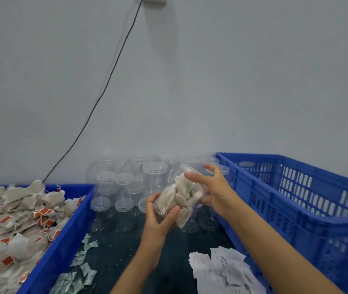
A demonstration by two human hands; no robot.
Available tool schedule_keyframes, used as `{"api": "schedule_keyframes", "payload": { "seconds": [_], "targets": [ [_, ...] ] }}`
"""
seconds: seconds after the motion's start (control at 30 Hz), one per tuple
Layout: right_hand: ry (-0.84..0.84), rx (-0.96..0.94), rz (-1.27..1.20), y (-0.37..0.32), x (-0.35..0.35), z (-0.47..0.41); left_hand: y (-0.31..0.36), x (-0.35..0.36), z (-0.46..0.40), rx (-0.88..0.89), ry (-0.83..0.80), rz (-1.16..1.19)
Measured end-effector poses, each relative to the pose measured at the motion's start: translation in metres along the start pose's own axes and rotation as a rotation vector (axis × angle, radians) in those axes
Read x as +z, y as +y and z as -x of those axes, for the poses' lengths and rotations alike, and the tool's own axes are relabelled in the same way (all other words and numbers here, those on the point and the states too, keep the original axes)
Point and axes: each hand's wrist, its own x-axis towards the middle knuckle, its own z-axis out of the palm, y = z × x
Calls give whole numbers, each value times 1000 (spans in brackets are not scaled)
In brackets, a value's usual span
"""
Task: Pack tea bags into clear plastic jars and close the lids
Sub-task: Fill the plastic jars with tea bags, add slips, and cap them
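A clear plastic jar (180, 197) stuffed with tea bags tilts in the air between my hands, its lidded top pointing up and to the right. My left hand (161, 213) grips the jar's bottom end, thumb across its side. My right hand (211, 187) holds the jar near its lid (190, 169), fingers spread around the top. A heap of loose tea bags (14, 228) with orange tags fills the blue bin (62, 242) on the left.
Several empty clear jars (124, 187) with lids stand against the wall behind my hands. A tall blue slotted crate (306, 209) stands on the right. Small green sachets (79, 270) and white paper slips (226, 270) lie on the dark tabletop. A black cable (109, 81) runs down the wall.
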Motion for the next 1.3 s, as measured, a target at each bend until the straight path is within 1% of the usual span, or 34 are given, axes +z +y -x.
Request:
{"api": "schedule_keyframes", "payload": {
  "seconds": [0.07,0.13,0.23,0.4,0.57,0.73,0.83,0.93,1.0,1.07,1.13,1.2,1.3],
  "targets": [
    [-3,-56,110,-20,-13,-12,2,11,-9,40,-14,-129],
    [6,-96,197,-41,-28,-26,5,24,-21,68,-59,-189],
    [44,-110,234,-73,-51,-46,9,47,-49,131,-129,-285],
    [132,-200,317,-116,-88,-77,22,104,-111,244,-186,-510],
    [277,-274,389,-132,-123,-106,9,151,-170,276,-267,-746],
    [421,-317,541,-124,-158,-140,-12,187,-215,218,-372,-924],
    [429,-234,653,-106,-181,-159,-23,201,-229,176,-437,-1004],
    [403,-65,738,-81,-199,-173,-32,207,-235,160,-505,-988],
    [370,68,812,-66,-207,-179,-37,209,-242,163,-546,-1033],
    [289,238,862,-54,-213,-181,-40,213,-248,136,-636,-1151],
    [215,366,888,-42,-217,-182,-44,217,-253,108,-733,-1341],
    [160,439,926,-29,-217,-183,-49,221,-258,102,-782,-1516],
    [81,475,969,-13,-216,-186,-55,226,-267,65,-859,-1695]
  ]
}}
